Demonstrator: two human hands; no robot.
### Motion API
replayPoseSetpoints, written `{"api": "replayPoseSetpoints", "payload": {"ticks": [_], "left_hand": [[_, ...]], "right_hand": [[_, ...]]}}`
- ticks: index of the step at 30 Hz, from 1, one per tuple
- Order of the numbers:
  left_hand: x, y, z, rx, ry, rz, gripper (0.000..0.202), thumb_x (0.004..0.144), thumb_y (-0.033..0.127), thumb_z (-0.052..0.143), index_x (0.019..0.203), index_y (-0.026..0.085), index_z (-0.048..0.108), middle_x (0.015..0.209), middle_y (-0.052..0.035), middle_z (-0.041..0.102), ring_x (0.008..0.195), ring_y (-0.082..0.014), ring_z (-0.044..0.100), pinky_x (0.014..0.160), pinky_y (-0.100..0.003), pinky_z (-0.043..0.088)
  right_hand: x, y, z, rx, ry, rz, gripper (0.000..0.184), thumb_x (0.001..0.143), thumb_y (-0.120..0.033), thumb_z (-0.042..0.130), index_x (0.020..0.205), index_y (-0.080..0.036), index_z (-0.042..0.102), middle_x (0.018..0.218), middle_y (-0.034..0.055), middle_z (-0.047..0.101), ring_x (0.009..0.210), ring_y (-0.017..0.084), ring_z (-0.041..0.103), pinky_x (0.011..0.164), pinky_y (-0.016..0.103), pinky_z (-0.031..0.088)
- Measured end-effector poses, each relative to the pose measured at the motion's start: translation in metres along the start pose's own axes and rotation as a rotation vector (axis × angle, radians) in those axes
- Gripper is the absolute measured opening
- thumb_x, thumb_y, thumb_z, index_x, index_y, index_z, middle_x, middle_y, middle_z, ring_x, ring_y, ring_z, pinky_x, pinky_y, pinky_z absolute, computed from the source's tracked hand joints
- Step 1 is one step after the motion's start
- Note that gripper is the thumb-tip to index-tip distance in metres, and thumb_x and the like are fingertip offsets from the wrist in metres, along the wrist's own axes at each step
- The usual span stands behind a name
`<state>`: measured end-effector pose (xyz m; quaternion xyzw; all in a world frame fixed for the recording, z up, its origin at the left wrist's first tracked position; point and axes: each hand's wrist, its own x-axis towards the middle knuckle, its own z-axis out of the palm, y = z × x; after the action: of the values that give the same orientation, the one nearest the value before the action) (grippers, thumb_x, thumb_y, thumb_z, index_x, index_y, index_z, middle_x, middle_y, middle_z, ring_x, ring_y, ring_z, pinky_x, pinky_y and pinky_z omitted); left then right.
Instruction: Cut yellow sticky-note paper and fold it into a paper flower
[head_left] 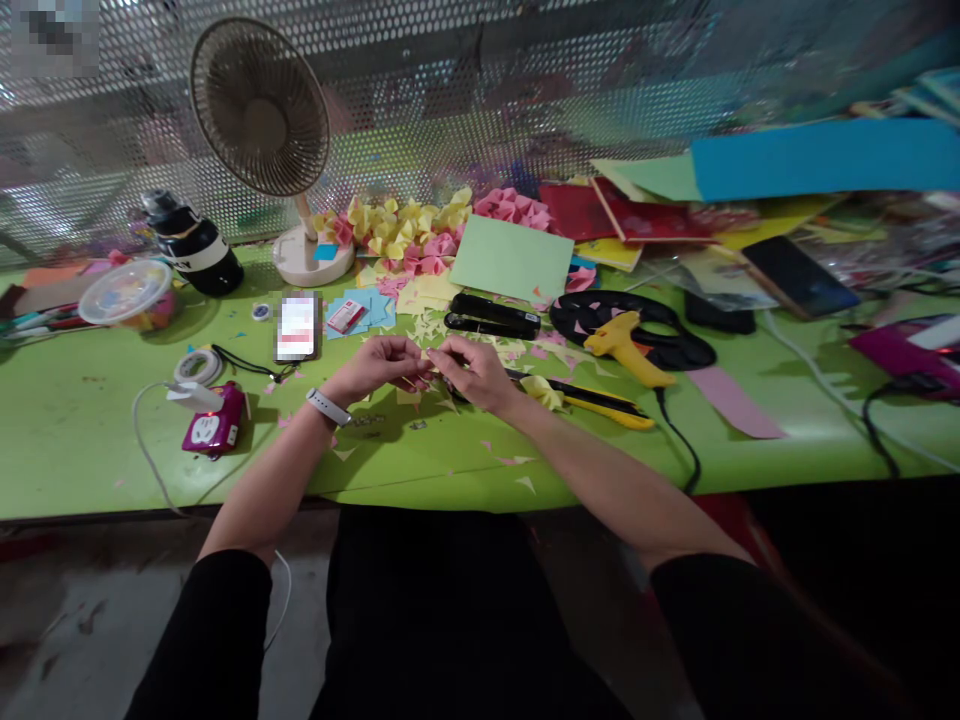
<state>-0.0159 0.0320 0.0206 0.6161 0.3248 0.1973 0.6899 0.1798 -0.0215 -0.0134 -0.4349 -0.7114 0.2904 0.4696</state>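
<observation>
My left hand (386, 365), with a white band on its wrist, and my right hand (474, 372) meet fingertip to fingertip above the green table (420, 470). Both are closed in a pinch. Whatever lies between the fingers is small and mostly hidden; a pale yellowish edge shows there. Around them are scattered yellow and pink paper scraps (431, 325). A black stapler (493, 316) lies just beyond my right hand. Beside my right wrist are a yellow-and-black utility knife (600, 402) and a folded yellow paper piece (541, 392).
Farther right, a yellow glue gun (626, 345) with a cord rests on a black holder (690, 348). Behind are yellow folded paper flowers (409, 228), pink ones (514, 208) and a fan (262, 125). At left stand a black bottle (196, 250), a lidded tub (131, 295) and a purple power socket (216, 425).
</observation>
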Motion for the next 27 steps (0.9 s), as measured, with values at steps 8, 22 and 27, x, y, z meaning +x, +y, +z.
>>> {"api": "replayPoseSetpoints", "payload": {"ticks": [8,22,27], "left_hand": [[0.002,-0.003,-0.003,-0.019,-0.011,0.011,0.033,0.075,0.034,0.085,0.089,0.011,0.067,0.082,-0.0053,0.076,0.072,-0.0119,0.073,0.064,-0.021,0.06],[0.011,-0.008,-0.018,-0.014,0.164,0.071,0.026,0.081,0.03,0.08,0.092,0.013,0.064,0.093,-0.0086,0.077,0.077,-0.0131,0.074,0.07,-0.025,0.059],[0.014,-0.012,-0.02,-0.025,0.168,0.091,0.024,0.082,0.029,0.079,0.092,0.012,0.064,0.093,-0.009,0.077,0.076,-0.0127,0.074,0.072,-0.026,0.06]], "right_hand": [[-0.001,-0.005,0.0,0.018,0.018,0.031,0.033,0.097,-0.046,0.055,0.073,-0.023,0.052,0.06,-0.0024,0.054,0.052,0.013,0.046,0.052,0.029,0.038],[-0.013,-0.029,-0.058,-0.458,-0.13,0.314,0.018,0.089,-0.034,0.059,0.092,-0.019,0.069,0.093,0.0095,0.072,0.071,0.019,0.064,0.063,0.034,0.047],[-0.019,-0.022,-0.045,-0.861,-0.43,0.339,0.043,0.081,-0.027,0.063,0.122,-0.016,0.067,0.128,0.0174,0.064,0.089,0.027,0.064,0.064,0.037,0.047]]}}
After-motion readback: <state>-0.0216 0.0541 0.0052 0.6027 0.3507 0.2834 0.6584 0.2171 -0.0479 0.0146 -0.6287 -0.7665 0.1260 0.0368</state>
